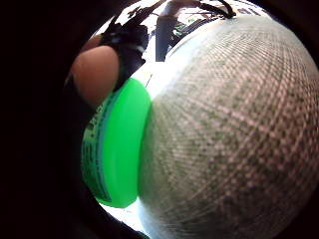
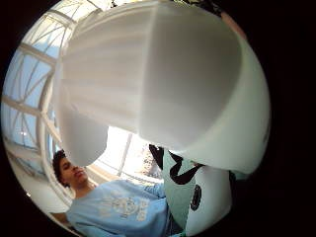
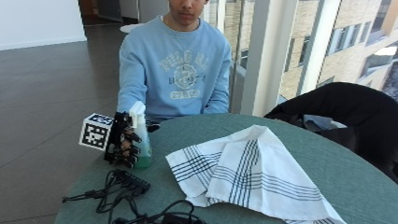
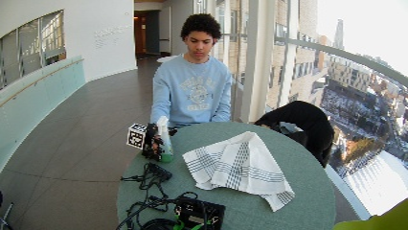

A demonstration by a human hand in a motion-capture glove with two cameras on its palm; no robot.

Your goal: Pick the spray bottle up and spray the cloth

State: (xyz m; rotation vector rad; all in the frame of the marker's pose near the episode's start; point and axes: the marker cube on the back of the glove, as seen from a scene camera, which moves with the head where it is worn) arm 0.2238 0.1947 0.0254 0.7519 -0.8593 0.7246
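A spray bottle [image 3: 142, 140] with a white head and green liquid stands upright on the round green table [image 3: 323, 158], near its edge on the person's right side. My gloved right hand [image 3: 124, 142] wraps its fingers around the bottle's body. The little finger side palm view shows the bottle's green base [image 1: 122, 144] resting on the woven tablecloth. The white spray head [image 2: 158, 84] fills the thumb side palm view. A white cloth [image 3: 249, 172] with dark stripes lies spread on the table beside the bottle, not touching it.
Black cables and a small box [image 3: 131, 186] lie on the table in front of the bottle. A dark jacket [image 3: 336, 112] hangs over a chair at the far side of the table. Windows stand behind the person.
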